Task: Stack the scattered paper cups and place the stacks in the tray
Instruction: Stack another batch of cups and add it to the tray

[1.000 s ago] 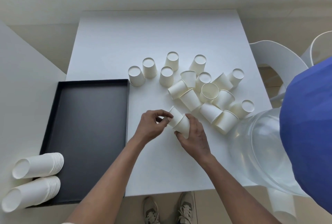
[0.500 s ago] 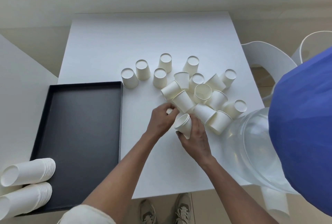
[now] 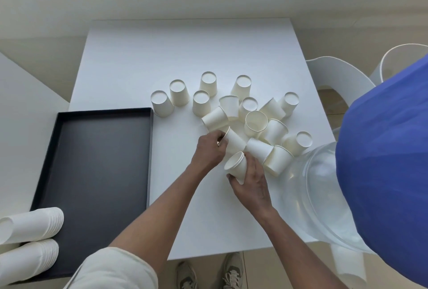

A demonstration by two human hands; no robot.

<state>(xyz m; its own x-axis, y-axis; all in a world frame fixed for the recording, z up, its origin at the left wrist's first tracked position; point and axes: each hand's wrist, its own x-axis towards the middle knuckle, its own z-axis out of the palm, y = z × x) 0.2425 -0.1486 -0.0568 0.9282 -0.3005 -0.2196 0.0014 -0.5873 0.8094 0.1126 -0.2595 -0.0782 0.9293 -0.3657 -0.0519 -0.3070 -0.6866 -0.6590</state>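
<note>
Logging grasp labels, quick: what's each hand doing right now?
Left hand: pinches the rim of a lying cup.
Right hand: holds a small nested stack.

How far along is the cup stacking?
Done: two long stacks of white paper cups lie at the near-left corner of the black rectangular tray. In hand: the right hand holds a short nested stack, the left hand grips a tipped cup beside it. Left: roughly fifteen loose cups on the white table.
</note>
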